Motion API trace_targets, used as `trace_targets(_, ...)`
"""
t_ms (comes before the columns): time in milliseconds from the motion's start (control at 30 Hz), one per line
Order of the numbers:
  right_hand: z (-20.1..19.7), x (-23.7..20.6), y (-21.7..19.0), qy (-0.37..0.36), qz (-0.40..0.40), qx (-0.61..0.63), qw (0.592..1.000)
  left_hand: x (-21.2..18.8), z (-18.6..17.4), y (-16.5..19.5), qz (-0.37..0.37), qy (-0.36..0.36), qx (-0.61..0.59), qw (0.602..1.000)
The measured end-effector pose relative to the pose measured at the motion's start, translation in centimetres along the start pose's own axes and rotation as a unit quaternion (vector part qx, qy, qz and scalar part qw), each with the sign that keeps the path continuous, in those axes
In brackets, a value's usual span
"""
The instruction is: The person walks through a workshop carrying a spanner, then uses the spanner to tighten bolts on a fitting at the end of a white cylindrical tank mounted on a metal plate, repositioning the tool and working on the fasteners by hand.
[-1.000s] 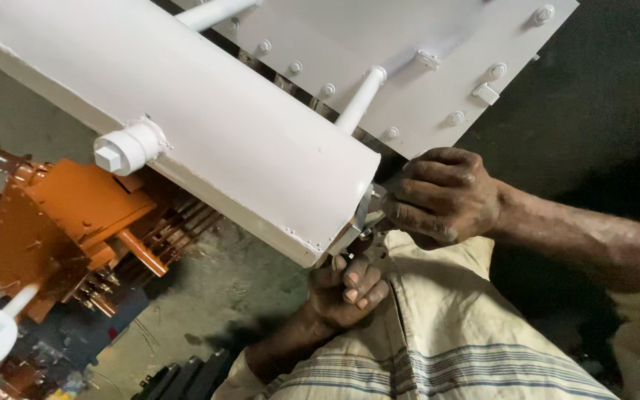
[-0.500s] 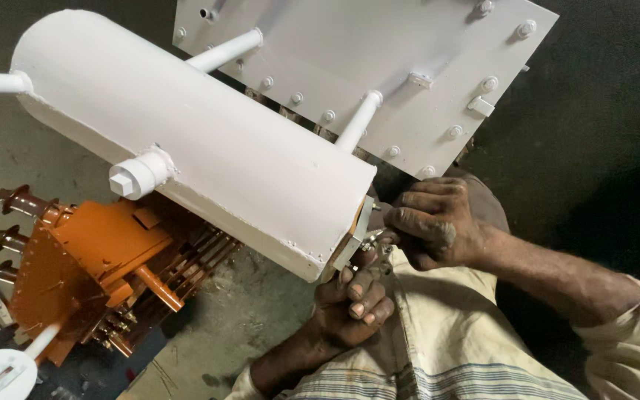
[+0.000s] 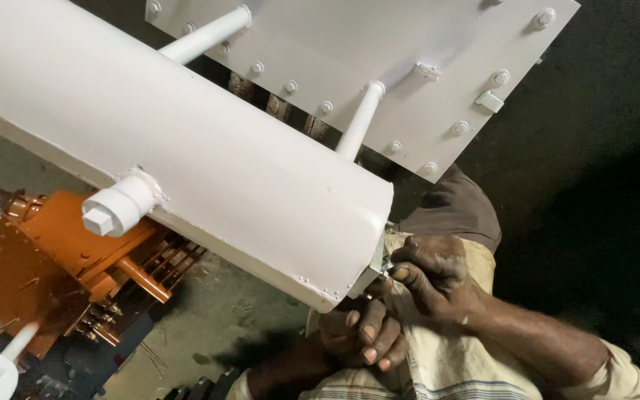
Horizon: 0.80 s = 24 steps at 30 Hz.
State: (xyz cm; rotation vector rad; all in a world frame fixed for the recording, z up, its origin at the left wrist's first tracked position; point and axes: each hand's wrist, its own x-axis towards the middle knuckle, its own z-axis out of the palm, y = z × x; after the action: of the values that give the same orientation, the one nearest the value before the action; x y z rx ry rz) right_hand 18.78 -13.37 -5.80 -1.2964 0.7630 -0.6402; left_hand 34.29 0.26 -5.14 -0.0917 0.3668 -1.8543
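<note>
Two bare hands work at the lower end of a white cylindrical tank (image 3: 187,148), which lies tilted across the view from upper left to lower right. Our right hand (image 3: 435,278) sits at the tank's end face, its grip closed, fingertips pinched on a small metal fitting (image 3: 384,261) at the corner of that face; what the fitting is exactly we cannot tell, since the fingers cover most of it. Our left hand (image 3: 364,337) is just below the tank's lower edge, fingers curled into a closed grip; whether it holds anything is hidden behind the knuckles. Both hands are close together, near touching, over a pale striped cloth (image 3: 446,363) across the lap. Two white pipes (image 3: 361,118) run from the tank up to a flat white cover plate (image 3: 379,52) studded along its edges with bolts (image 3: 459,127). A capped white stub (image 3: 116,209) with a hexagonal head projects from the tank's side. Below the tank, at left, stands an orange steel frame (image 3: 35,274) with copper-coloured parts (image 3: 175,259) beside it. The concrete floor (image 3: 224,311) under it is grey and stained.
</note>
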Motion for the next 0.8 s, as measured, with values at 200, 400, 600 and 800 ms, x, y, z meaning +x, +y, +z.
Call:
trace_targets(200,2.0,-1.2,0.8,0.011,0.033,0.110,0.993,-0.4,-0.9,-0.6,0.019,-0.013,-0.037,0.999)
trace_targets(400,3.6,-3.7,1.5,0.036,0.158,0.239,0.958,-0.1,0.0,-0.5,0.019,0.036,-0.008,0.999)
trace_targets(600,2.9,-6.4,3.6,0.018,0.176,0.185,0.967,0.4,2.7,-1.2,0.027,0.063,0.097,0.993)
trace_targets(800,2.5,-9.0,5.3,0.169,0.111,0.235,0.951,-2.3,1.7,-0.1,-0.008,0.108,0.224,0.968)
